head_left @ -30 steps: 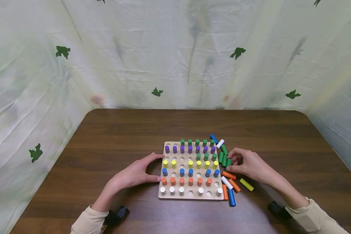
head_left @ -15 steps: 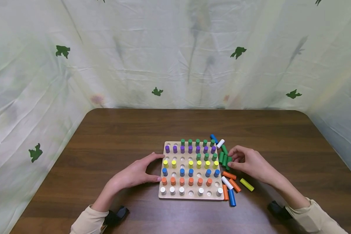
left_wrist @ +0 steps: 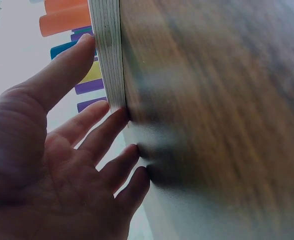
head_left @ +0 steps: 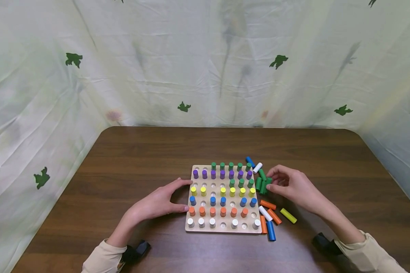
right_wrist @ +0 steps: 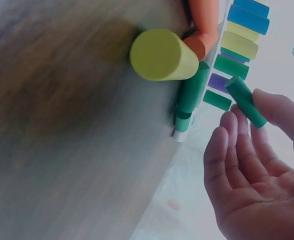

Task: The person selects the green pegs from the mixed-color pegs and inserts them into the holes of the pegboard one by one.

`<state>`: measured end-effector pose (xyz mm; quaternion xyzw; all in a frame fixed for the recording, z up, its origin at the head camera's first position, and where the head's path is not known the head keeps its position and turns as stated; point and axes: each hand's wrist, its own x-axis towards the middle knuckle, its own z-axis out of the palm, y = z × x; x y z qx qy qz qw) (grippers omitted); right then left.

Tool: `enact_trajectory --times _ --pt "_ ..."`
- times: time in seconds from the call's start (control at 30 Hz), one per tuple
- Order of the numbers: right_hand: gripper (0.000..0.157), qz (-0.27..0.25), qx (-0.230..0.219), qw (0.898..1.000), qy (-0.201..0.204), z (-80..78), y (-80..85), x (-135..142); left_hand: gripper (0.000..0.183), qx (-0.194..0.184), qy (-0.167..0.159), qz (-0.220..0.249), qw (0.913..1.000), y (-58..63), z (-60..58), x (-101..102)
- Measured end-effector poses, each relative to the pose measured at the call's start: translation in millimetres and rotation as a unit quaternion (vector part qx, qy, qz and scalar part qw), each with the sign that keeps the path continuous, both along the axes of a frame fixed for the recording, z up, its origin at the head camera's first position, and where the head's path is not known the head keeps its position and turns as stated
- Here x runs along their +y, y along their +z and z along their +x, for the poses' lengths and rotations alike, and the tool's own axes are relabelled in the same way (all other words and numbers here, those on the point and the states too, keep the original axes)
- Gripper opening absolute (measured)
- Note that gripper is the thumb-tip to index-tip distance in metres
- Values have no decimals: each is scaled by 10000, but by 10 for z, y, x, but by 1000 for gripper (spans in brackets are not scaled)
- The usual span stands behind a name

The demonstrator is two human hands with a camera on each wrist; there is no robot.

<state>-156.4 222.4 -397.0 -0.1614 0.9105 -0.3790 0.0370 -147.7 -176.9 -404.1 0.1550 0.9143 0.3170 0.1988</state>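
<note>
A wooden pegboard (head_left: 199, 182) holds rows of upright pegs in green, purple, yellow, blue, orange and white, with some bare holes between them. My left hand (head_left: 153, 203) rests at its left edge, thumb and index finger spread along the side. In the left wrist view the thumb and fingertips meet the board's layered edge (left_wrist: 109, 55). Beside the board's right edge, my right hand (head_left: 295, 187) pinches a green peg (right_wrist: 247, 102) between thumb and fingers, tilted and raised off the table. Several loose green pegs (head_left: 258, 184) lie just left of that hand.
Right of the board lie orange pegs (head_left: 268, 204), a white peg (head_left: 265, 213), a blue peg (head_left: 271, 230) and a yellow peg (head_left: 288, 215). Another blue peg (head_left: 249, 162) and white peg (head_left: 257, 168) lie by its back right corner. A patterned curtain (head_left: 205, 76) hangs behind the brown table (head_left: 150, 151).
My right hand has lifted a green peg from the loose pile and moved slightly up and away. The left hand has stayed at the board's edge.
</note>
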Motion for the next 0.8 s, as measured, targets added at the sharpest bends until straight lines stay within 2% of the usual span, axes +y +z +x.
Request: enact_trajectory --times 0.43,0.8 --pt "24 -303 427 9986 27 -2 40 -91 73 55 -75 30 10000 -1 -1 0" --pt "25 -568 535 9967 204 -17 70 -190 73 -17 15 10 10000 12 3 4"
